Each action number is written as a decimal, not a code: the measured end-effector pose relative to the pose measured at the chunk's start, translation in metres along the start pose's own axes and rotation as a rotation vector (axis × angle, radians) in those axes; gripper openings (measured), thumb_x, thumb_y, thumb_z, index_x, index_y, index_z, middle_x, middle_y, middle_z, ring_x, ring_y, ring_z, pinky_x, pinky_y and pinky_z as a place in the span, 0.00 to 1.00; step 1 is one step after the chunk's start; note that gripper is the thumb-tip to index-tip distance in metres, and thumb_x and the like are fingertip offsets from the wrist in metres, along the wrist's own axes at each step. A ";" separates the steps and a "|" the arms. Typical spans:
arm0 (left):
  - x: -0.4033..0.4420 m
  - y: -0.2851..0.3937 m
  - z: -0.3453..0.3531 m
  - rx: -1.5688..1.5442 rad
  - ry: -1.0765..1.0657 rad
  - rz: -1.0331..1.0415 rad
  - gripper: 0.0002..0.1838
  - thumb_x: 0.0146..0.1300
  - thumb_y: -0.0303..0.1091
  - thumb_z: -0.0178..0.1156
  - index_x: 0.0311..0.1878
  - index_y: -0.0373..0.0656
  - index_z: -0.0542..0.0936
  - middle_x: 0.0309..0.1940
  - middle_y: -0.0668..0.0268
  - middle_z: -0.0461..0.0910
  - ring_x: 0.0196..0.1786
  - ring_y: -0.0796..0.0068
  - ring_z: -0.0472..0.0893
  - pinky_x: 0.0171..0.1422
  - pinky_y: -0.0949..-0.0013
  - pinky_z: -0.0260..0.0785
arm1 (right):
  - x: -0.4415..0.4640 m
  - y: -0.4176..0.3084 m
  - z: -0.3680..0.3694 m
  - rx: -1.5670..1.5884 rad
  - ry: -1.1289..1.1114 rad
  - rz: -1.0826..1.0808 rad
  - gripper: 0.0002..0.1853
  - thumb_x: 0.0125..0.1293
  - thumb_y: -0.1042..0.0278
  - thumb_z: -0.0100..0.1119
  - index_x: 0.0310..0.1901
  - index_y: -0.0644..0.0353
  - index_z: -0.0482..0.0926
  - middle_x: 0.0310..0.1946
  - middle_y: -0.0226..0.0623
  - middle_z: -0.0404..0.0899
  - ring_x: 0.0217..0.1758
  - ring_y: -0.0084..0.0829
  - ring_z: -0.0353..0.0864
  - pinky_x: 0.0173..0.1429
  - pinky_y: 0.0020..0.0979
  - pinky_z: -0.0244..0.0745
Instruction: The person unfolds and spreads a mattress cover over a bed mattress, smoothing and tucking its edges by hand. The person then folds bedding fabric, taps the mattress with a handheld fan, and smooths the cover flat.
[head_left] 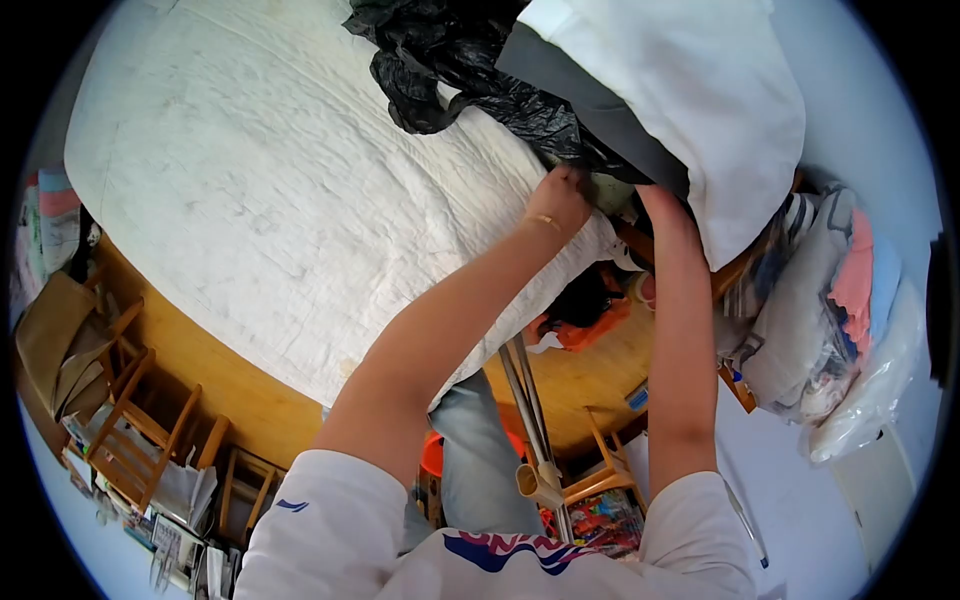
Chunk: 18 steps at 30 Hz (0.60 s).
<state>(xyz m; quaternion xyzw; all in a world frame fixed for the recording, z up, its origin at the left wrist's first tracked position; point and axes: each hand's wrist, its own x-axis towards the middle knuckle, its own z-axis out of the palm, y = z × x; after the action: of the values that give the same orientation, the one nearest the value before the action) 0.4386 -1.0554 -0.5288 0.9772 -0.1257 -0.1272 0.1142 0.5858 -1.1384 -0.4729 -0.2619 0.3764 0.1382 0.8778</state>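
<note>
My left hand (562, 203), with a thin bracelet at the wrist, is closed at the lower edge of a black plastic bag (530, 115); what its fingers grip is hard to make out. My right hand is hidden beneath the dark grey cloth (590, 95) and the white cloth (700, 110), and only its forearm shows. The bag lies crumpled at the upper edge of the white quilted mattress (270, 170), beside the grey cloth.
An orange bag (590, 325) with something black sits under the mattress edge. Metal poles (530, 410) stand near my leg. Wooden chairs (150, 430) are at the left, clear plastic-wrapped bedding (815, 310) at the right.
</note>
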 end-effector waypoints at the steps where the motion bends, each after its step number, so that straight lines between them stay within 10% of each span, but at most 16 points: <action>1: -0.007 0.000 0.001 0.035 -0.050 0.048 0.14 0.58 0.33 0.51 0.46 0.50 0.80 0.41 0.70 0.80 0.54 0.70 0.73 0.56 0.68 0.63 | 0.001 0.001 0.001 0.004 -0.005 0.003 0.25 0.68 0.51 0.40 0.57 0.60 0.73 0.60 0.40 0.72 0.65 0.41 0.68 0.68 0.45 0.61; 14: -0.004 0.013 -0.032 -0.507 0.861 -0.244 0.08 0.51 0.29 0.54 0.35 0.44 0.79 0.30 0.67 0.79 0.43 0.67 0.76 0.49 0.65 0.64 | -0.009 -0.022 -0.002 -0.006 -0.034 0.012 0.26 0.68 0.50 0.41 0.57 0.61 0.73 0.60 0.40 0.72 0.65 0.41 0.68 0.68 0.45 0.61; 18: 0.051 0.017 -0.039 -0.703 0.745 -0.436 0.12 0.56 0.31 0.54 0.42 0.41 0.80 0.41 0.58 0.80 0.51 0.57 0.76 0.55 0.57 0.67 | -0.011 -0.034 -0.002 -0.019 -0.046 0.024 0.26 0.68 0.50 0.41 0.57 0.61 0.73 0.60 0.40 0.72 0.65 0.41 0.68 0.68 0.45 0.61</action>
<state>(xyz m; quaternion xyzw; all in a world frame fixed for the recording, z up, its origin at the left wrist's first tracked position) 0.4935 -1.0782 -0.4985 0.8626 0.1781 0.1722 0.4411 0.5922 -1.1674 -0.4539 -0.2624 0.3579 0.1583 0.8820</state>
